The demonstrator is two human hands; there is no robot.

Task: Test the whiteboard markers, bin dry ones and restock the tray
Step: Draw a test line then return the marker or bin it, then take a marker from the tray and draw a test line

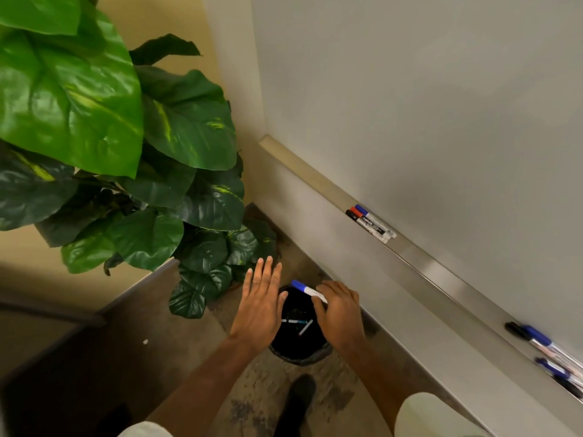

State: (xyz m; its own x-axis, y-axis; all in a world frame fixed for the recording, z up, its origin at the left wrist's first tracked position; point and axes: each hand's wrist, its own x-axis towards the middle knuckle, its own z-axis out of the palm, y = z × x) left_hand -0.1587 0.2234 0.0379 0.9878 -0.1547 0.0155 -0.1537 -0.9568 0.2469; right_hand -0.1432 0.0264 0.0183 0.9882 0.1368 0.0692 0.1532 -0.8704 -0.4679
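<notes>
While the right hand [339, 313] pinches the blue-capped marker [307, 290] in curled fingers over the black bin [299, 361], cap pointing to ten o'clock, the left hand [260, 307] hovers flat, fingers straight and empty, at the bin's nine o'clock rim. Best to release only with the barrel centred over the opening, so it cannot glance off the rim. The tray [441, 272], at two o'clock, carries three capped markers [370, 223].

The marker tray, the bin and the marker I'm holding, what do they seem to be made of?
The marker tray is probably brushed aluminium: silvery-grey with a soft reflected streak. The bin is black, and its crinkled rim suggests a plastic liner; the body is hidden. The marker in the right hand looks like smooth plastic, with a white barrel and a blue cap.
</notes>
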